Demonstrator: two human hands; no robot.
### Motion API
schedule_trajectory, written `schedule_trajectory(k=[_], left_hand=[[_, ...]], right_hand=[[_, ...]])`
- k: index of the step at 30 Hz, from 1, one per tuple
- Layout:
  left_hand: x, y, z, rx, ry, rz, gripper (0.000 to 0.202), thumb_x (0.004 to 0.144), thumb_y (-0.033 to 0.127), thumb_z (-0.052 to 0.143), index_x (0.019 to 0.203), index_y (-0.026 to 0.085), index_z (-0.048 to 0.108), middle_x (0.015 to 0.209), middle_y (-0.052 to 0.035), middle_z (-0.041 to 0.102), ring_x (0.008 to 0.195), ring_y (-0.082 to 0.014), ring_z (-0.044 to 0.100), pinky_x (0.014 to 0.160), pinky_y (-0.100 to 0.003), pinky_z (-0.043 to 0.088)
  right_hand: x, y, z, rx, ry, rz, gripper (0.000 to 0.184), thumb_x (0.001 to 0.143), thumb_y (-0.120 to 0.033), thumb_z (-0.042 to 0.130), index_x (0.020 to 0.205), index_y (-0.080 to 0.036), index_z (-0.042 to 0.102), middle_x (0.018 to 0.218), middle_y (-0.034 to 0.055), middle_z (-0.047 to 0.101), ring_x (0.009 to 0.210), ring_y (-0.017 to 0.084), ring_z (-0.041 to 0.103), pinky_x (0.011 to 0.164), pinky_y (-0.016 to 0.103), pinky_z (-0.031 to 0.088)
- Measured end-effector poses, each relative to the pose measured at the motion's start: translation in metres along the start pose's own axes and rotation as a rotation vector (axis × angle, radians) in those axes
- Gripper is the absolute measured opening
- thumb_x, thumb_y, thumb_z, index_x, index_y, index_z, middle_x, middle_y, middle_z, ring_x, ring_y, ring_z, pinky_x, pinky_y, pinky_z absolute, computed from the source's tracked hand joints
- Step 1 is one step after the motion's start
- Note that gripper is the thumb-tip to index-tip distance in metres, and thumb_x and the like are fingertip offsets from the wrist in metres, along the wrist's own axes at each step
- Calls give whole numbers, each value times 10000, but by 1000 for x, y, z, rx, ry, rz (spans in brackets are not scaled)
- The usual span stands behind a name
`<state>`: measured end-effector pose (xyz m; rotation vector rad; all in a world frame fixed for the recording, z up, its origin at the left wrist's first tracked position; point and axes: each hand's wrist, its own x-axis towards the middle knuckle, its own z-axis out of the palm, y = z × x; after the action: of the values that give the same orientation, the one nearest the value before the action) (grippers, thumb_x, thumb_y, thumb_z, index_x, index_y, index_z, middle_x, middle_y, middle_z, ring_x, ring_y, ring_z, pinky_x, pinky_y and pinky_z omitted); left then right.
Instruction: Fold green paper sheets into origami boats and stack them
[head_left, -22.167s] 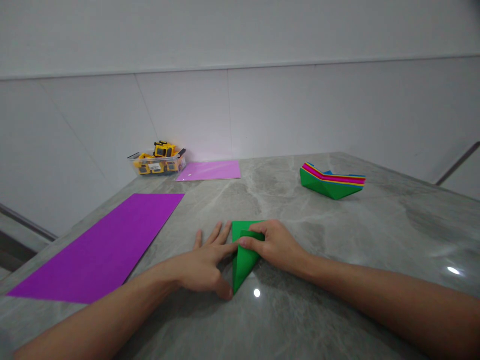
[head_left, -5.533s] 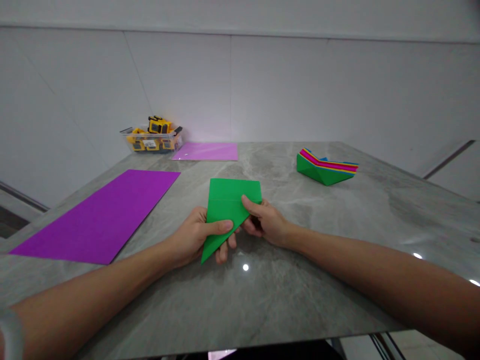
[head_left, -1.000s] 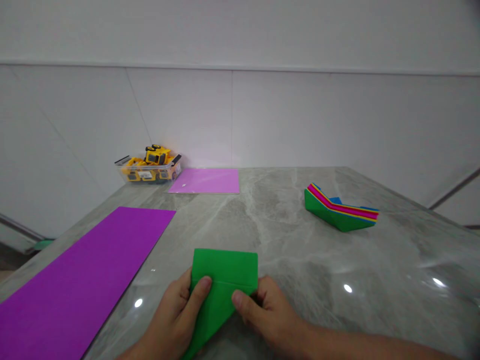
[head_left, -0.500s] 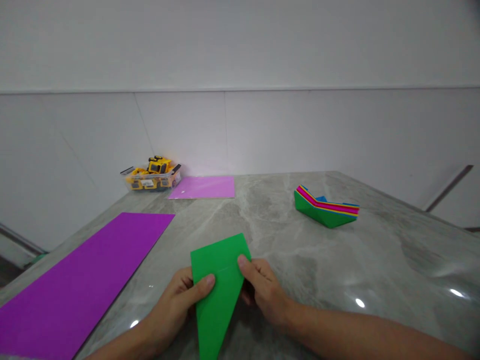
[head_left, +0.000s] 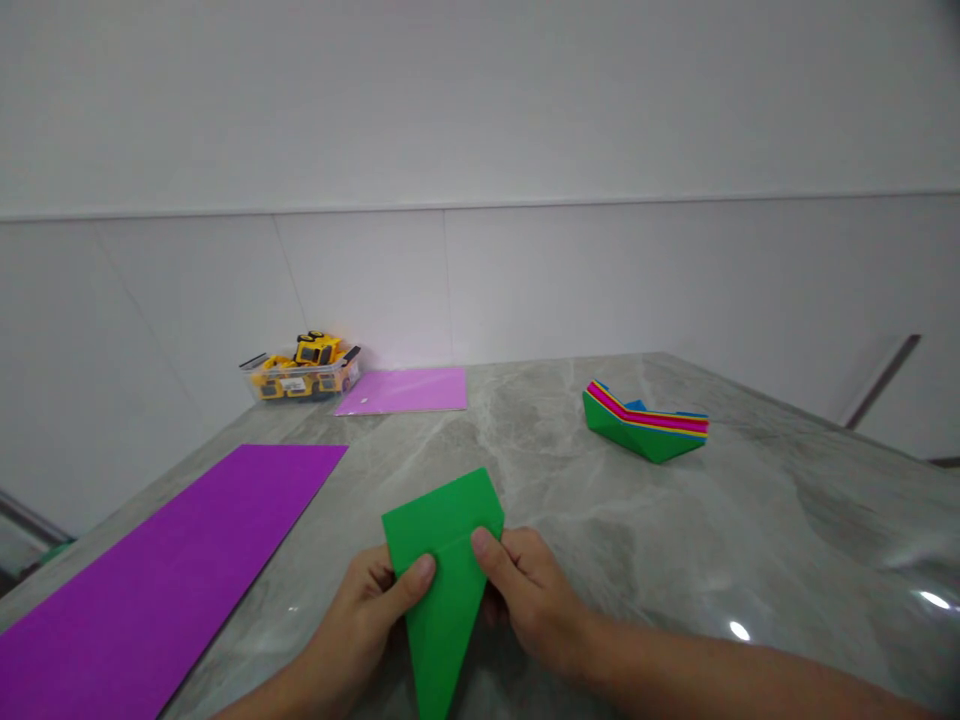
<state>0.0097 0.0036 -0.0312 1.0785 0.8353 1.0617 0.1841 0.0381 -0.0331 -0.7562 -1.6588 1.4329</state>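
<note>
A folded piece of green paper (head_left: 444, 560), wide at the top and narrowing to a point towards me, is held above the grey table. My left hand (head_left: 375, 605) grips its left edge, thumb on the front face and fingers behind. On the right edge, my right hand (head_left: 529, 595) pinches it the same way, its thumb near a faint crease across the paper. Fingers behind the sheet are mostly hidden. Farther back on the right sits a folded paper boat (head_left: 649, 430), green below with pink, yellow and blue stripes along its rim.
A large purple sheet (head_left: 187, 570) lies on the left of the grey marbled table (head_left: 555, 430). Towards the wall are a pale violet sheet (head_left: 412, 390) and a clear plastic box (head_left: 300, 383) holding yellow toy vehicles (head_left: 318, 348). A white wall (head_left: 480, 280) closes off the back.
The camera view has tilted up slightly, so the background sits lower. My right thumb is a little lower and further left on the green paper, whose lower tip has swung slightly right.
</note>
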Motion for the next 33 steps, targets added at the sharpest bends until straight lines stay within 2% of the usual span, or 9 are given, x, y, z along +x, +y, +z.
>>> schedule_trajectory(k=[5, 10, 16, 20, 23, 26, 28, 31, 33], left_hand=[[-4, 7, 0, -82, -173, -22, 345, 785, 389, 726, 999, 119, 741, 793, -123, 739, 720, -238, 695, 709, -327, 529], [-7, 13, 0, -33, -275, -46, 343, 817, 403, 693, 987, 110, 745, 802, -139, 733, 743, -258, 697, 716, -357, 536], [-5, 5, -1, 39, -152, -39, 386, 818, 452, 682, 936, 90, 748, 716, -138, 720, 558, -194, 654, 481, -235, 478], [-3, 6, -5, -75, -135, -79, 397, 760, 445, 741, 914, 79, 752, 723, -137, 721, 600, -204, 670, 570, -283, 544], [-1, 8, -7, -80, -112, -128, 374, 744, 409, 770, 884, 63, 756, 693, -137, 717, 564, -187, 666, 486, -237, 535], [2, 8, -8, -68, 13, -98, 324, 722, 352, 806, 883, 75, 760, 726, -127, 728, 573, -167, 668, 483, -209, 542], [5, 8, -9, -96, 113, -62, 308, 709, 335, 820, 885, 90, 761, 757, -120, 734, 617, -175, 679, 513, -217, 556], [10, 10, -13, -119, 166, -14, 297, 696, 319, 830, 883, 100, 760, 801, -116, 736, 699, -196, 689, 587, -246, 573], [13, 10, -17, -109, 128, -3, 300, 703, 308, 826, 911, 105, 755, 847, -116, 735, 748, -203, 687, 668, -276, 575]], right_hand=[[-1, 0, -1, 104, -87, 164, 730, 749, -827, 407, 420, -177, 459, 331, -20, 376, 276, 66, 326, 291, 203, 184], [2, 3, -1, 179, -148, 192, 709, 718, -817, 463, 411, -178, 456, 333, -23, 382, 258, 59, 312, 264, 195, 177], [-2, 6, 1, 114, -156, 184, 713, 724, -838, 443, 464, -174, 470, 387, -17, 412, 319, 63, 371, 295, 179, 240], [-2, 4, -1, 103, -185, 209, 730, 727, -850, 405, 438, -182, 456, 361, -17, 390, 268, 63, 318, 263, 201, 181], [-1, 0, -3, 143, -152, 181, 692, 750, -806, 452, 496, -164, 492, 428, -11, 427, 334, 68, 358, 319, 198, 239], [0, -6, -4, 138, -109, 30, 552, 794, -671, 569, 715, -126, 608, 619, 13, 530, 528, 95, 463, 490, 208, 368], [1, -9, -6, 64, -93, -40, 454, 831, -584, 588, 839, -132, 629, 718, 22, 552, 632, 118, 481, 575, 228, 389], [4, -9, -12, -111, -6, -38, 415, 891, -537, 520, 777, -145, 592, 686, 6, 491, 626, 122, 432, 550, 234, 343], [8, -7, -17, -218, 67, -47, 420, 907, -523, 491, 724, -152, 561, 652, -9, 442, 604, 116, 398, 534, 239, 308]])
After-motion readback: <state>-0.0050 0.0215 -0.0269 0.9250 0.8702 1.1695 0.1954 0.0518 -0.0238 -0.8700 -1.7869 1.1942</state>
